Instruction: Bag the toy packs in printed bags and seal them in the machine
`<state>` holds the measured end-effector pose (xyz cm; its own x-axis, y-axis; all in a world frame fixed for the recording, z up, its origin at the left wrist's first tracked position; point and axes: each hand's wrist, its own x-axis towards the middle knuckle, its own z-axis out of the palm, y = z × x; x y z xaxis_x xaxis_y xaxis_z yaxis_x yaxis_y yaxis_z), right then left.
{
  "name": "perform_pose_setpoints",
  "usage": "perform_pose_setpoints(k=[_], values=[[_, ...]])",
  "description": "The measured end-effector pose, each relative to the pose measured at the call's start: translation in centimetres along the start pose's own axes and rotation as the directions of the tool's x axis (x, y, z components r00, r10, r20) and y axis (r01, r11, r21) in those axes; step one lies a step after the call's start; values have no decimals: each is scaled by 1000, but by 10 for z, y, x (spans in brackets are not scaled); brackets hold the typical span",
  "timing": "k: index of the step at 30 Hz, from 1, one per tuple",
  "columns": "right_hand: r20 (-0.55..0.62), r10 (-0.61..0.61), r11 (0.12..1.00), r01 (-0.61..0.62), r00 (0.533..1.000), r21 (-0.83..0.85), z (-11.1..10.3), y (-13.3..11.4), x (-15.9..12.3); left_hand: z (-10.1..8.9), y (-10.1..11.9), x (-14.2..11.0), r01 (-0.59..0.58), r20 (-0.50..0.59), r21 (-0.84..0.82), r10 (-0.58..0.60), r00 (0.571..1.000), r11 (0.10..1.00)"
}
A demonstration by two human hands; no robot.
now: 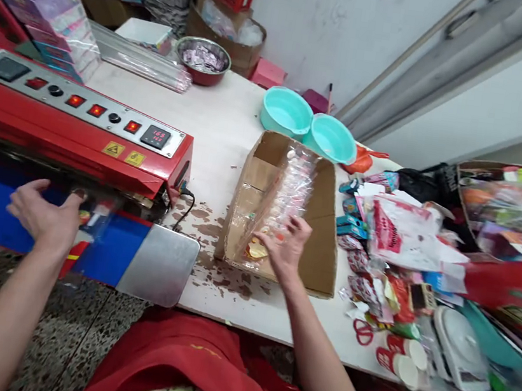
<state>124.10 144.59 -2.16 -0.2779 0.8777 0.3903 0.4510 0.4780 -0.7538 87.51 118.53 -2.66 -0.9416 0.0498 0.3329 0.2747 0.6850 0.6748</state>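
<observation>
My left hand lies with fingers spread on a clear plastic packet that rests on the blue belt of a red sealing machine. My right hand reaches into a flat cardboard box, fingers spread and touching a pile of clear filled packets. A yellowish item shows under its fingertips. Whether the fingers grip a packet I cannot make out.
Two teal bowls stand behind the box. A steel bowl sits at the back. Mixed packets, red scissors, paper cups and a white scale crowd the right side. Brown stains mark the table near the box.
</observation>
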Motion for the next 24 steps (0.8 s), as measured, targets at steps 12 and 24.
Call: perform_pose_setpoints(k=[12, 24], values=[[379, -48, 993, 4, 924, 117, -78, 18, 50, 18, 107, -167, -134, 606, -485, 442, 661, 864], [456, 150, 815, -371, 877, 445, -40, -65, 23, 6, 178, -126, 569, 928, -308, 374, 1, 762]])
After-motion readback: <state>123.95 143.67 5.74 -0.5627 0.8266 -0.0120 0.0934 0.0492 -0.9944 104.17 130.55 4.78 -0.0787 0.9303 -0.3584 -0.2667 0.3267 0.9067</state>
